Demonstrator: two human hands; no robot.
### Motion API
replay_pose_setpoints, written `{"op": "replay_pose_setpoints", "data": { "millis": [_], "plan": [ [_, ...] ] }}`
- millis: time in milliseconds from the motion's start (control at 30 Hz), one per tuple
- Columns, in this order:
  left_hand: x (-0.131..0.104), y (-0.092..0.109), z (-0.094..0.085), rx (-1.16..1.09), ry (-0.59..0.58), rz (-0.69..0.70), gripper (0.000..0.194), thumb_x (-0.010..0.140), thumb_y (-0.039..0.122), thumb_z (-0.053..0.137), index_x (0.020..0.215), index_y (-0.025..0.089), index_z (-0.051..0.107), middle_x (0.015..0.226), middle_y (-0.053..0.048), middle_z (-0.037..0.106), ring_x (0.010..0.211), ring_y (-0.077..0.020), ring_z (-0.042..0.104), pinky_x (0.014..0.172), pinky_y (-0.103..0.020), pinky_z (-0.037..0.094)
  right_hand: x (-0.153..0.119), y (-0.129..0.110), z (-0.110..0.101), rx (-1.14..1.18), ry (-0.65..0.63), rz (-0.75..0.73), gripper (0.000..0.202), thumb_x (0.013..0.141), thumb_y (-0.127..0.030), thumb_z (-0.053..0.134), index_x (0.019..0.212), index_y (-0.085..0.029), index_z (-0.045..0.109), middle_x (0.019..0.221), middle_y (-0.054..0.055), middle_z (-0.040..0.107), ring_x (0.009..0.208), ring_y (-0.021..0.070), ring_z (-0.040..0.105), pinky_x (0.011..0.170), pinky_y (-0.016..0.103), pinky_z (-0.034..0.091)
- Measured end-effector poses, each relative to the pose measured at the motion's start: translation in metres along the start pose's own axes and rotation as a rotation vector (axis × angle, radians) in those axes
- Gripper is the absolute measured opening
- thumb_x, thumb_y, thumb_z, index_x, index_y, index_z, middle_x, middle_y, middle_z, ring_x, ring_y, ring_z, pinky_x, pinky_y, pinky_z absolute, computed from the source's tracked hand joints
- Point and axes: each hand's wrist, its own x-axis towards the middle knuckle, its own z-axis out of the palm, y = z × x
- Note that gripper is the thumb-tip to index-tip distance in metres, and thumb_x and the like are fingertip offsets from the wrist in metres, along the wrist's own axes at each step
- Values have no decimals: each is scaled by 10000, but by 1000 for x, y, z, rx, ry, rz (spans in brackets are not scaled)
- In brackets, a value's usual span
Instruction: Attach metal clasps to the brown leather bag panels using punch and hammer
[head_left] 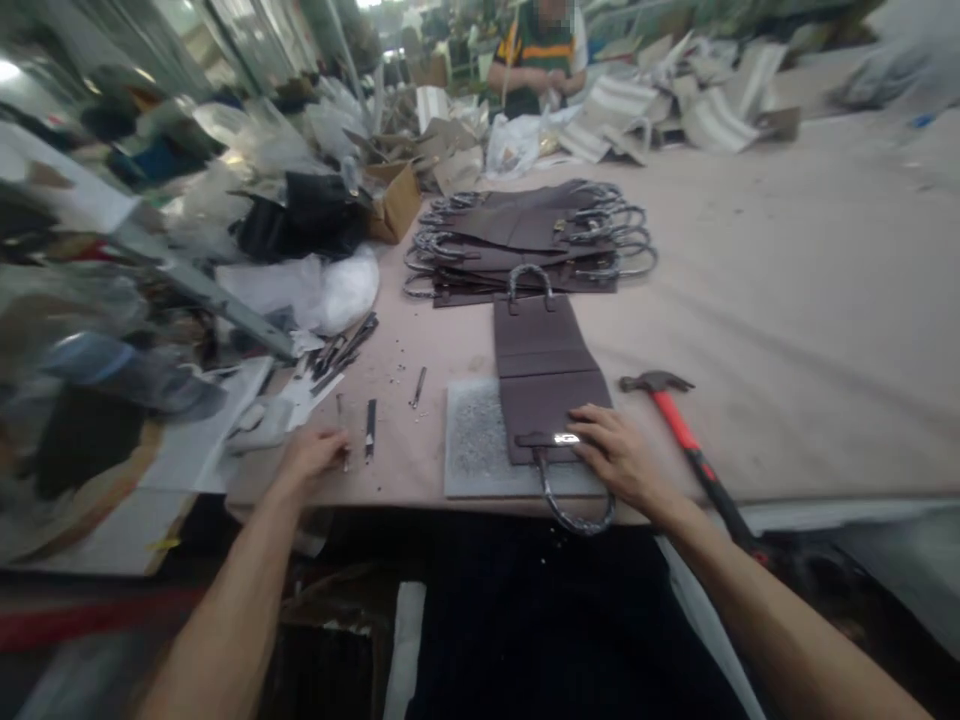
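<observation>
My left hand (319, 452) is at the table's front left, its fingers pinched around a thin metal rod (340, 410) that stands up from the grip. Beside it lies a dark flat tool (370, 430), with a small metal punch (419, 386) farther off. My right hand (613, 452) rests on a dark brown bag panel (551, 395), fingers stretched out and touching the strap near a shiny metal plate (566, 438). The panel lies unfolded, partly over a grey speckled slab (472, 440). One wrapped loop handle (577, 525) hangs past the table's front edge; another (529, 272) points away.
A claw hammer (679, 420) with a red and black handle lies right of the slab. Behind the panel is a stack of brown bag panels (517, 225) with loop handles. Scraps, plastic bags and a cardboard box (396, 203) crowd the left. Another person (536, 60) sits across the table.
</observation>
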Motion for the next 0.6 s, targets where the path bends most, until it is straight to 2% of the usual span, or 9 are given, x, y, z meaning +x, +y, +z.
{"op": "replay_pose_setpoints", "data": {
  "millis": [133,233,300,367,433,500,600],
  "plan": [
    [-10,-12,13,-632,-4,-88,309,496,243,847,697,122,644,668,-22,676,585,-145,625,528,-230,528,0,-6,-1,-8,8,9,214,956,-275,603,1131,-239,721,1294,102,686,1250,290,598,1069,561,489],
    [-25,-6,32,-845,-29,-43,351,495,189,876,760,104,662,716,-30,705,635,-144,662,596,-233,565,-1,-7,0,-11,16,9,216,955,-264,604,1138,-240,716,1297,101,683,1251,291,593,1073,567,481],
    [-37,6,49,-969,-101,-15,389,513,188,903,820,101,681,757,-35,722,678,-147,684,668,-255,586,-1,-6,0,-18,16,8,210,964,-266,595,1135,-231,711,1297,106,680,1248,294,591,1073,568,477],
    [-49,21,70,-1061,-203,1,454,522,218,936,896,105,704,810,-50,744,743,-165,710,742,-290,595,0,-6,-3,-28,1,1,207,964,-261,590,1130,-221,707,1298,115,674,1247,298,588,1071,563,475],
    [-61,36,92,-1089,-284,27,496,519,256,961,930,118,720,834,-58,758,781,-179,721,776,-307,587,3,-10,-9,-57,-69,-7,239,949,-253,603,1165,-212,695,1322,129,652,1256,308,578,1066,556,475],
    [-72,49,115,-1068,-313,102,469,526,278,965,903,131,729,839,-56,763,784,-170,713,768,-288,567,10,-20,-16,-119,-142,0,318,929,-257,625,1239,-200,667,1348,150,623,1262,325,564,1063,561,467],
    [-84,64,144,-973,-310,265,377,603,294,926,896,142,744,878,-56,769,777,-148,691,733,-255,536,22,-38,-20,-179,-179,11,360,936,-274,621,1284,-184,642,1355,165,604,1254,334,555,1064,556,451]
  ]
}}
